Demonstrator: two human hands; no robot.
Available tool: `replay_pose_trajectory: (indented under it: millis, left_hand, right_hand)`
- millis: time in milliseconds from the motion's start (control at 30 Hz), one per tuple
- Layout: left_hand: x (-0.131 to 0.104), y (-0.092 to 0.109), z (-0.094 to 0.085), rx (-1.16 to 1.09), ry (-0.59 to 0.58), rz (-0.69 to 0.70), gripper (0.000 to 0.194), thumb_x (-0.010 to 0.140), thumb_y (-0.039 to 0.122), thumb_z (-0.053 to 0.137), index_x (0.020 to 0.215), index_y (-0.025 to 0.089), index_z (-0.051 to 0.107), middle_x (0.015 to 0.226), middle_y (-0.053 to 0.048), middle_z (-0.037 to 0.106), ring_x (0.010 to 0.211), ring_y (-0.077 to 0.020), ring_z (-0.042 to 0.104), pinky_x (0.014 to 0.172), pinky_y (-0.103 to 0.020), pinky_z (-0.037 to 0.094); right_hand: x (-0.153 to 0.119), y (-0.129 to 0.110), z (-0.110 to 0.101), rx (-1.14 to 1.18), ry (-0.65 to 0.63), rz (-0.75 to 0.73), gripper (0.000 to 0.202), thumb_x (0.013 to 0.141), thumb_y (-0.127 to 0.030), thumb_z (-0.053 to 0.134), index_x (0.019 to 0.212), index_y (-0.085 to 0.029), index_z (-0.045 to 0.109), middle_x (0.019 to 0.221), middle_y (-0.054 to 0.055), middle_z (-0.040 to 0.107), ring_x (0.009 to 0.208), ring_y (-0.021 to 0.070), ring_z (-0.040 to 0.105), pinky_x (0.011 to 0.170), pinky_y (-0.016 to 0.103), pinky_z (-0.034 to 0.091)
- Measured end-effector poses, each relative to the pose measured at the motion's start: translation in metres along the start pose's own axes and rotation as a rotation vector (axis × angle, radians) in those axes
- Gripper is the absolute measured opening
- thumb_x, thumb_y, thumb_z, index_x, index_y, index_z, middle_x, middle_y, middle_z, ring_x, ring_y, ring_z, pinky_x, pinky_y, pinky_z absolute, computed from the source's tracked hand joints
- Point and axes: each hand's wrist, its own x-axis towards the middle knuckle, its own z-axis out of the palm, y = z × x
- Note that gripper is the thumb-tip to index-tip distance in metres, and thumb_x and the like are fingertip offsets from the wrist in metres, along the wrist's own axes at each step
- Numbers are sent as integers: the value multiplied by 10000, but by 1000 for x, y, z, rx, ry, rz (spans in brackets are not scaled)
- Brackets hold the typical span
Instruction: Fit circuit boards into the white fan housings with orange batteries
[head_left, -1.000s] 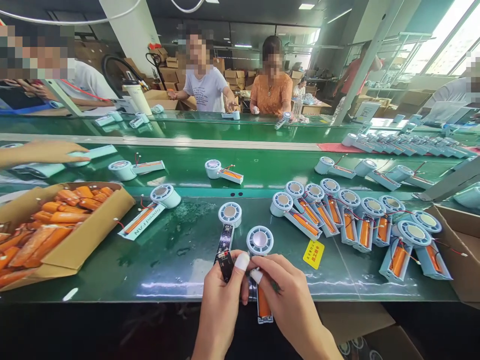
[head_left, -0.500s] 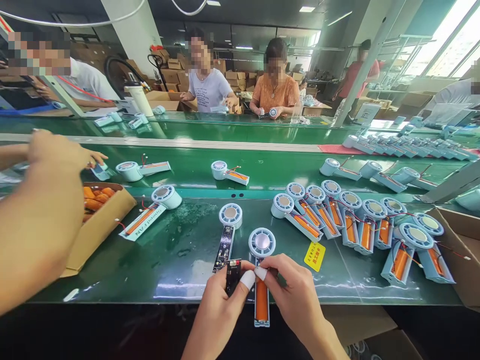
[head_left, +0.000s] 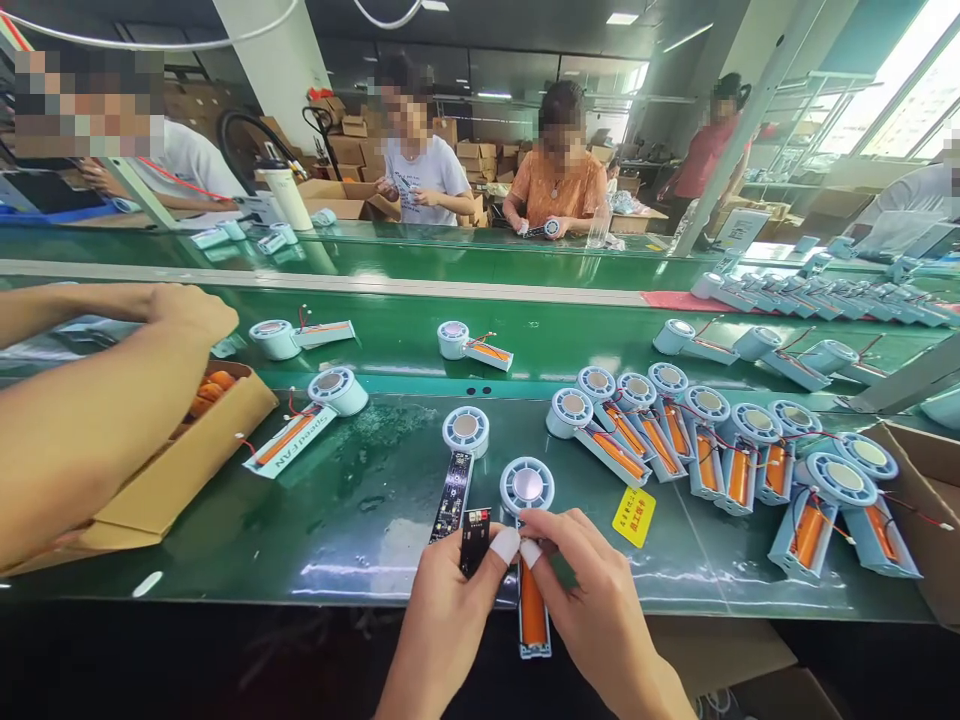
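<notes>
A short black circuit board (head_left: 475,540) is pinched in my left hand (head_left: 456,600), its upper end showing above the fingers. Beside it my right hand (head_left: 592,590) is closed, thumb and forefinger pressed together over the neck of a blue fan unit (head_left: 527,486); what they pinch is too small to make out. The fan's handle lies open below, with an orange battery (head_left: 533,605) in it, and overhangs the table's front edge. Both thumbs wear white covers and nearly touch. Just left of my hands lies another fan (head_left: 466,428) with a long black board on its handle.
Several open fans (head_left: 739,425) are grouped at the right beside a cardboard box (head_left: 919,500). A yellow card (head_left: 634,516) lies nearby. At left, a co-worker's arms (head_left: 112,400) reach over a carton (head_left: 180,480). More fans sit on the green belt (head_left: 390,345); people work opposite.
The co-worker's arms at the left have moved further right over the carton. My thumbs are slightly closer together, still at the fan's neck. The view has shifted a little.
</notes>
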Motion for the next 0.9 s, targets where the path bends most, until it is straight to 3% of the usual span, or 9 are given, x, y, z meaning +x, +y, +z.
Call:
replay_pose_trajectory:
  millis: [167,267,433,633,733,900]
  left_hand:
    - [3,8,-3,82,-79,-16,366,834,516,600,812,167,707,670,-8,617,688,-186,559,642,-259,447]
    - [3,12,-6,148,-114,-5,352,851,499,561,788,174,679,685,-3,617,650,-166,517,598,-245,410]
    - [5,12,-7,192,-159,129,322,921,464,506,789,206,645,763,-3,648,737,-174,585,696,-245,449]
    - [4,0,-4,243,-97,188,318,947,474,490,809,218,619,794,-11,658,755,-183,623,716,-257,473]
    - [2,-2,-5,233,-93,199,301,951,463,498,822,220,619,807,-11,667,772,-184,638,717,-251,483]
    - [-1,0,-8,232,-174,324,278,993,394,470,847,222,632,850,-4,664,799,-159,627,747,-230,476]
  right_hand:
    - [2,0,-3,77,-103,156,295,943,-147,524,1209,-233,621,975,5,749,671,117,632,612,205,509]
    - [8,-3,-11,173,-226,298,238,944,-212,529,1147,-230,652,918,-9,747,570,103,544,538,203,460]
    - [11,-5,-15,260,-348,457,201,906,-241,581,1082,-234,678,831,-18,679,573,106,437,530,215,379]
    - [4,-1,-8,282,-253,418,178,950,-255,552,1020,-240,715,895,10,654,650,117,499,583,228,388]
    - [6,-3,-11,269,-301,389,221,962,-237,540,1059,-253,738,912,20,656,710,126,543,622,229,402]
    - [10,-1,-14,361,-336,476,187,928,-249,599,979,-248,778,851,10,634,685,125,527,591,234,385]
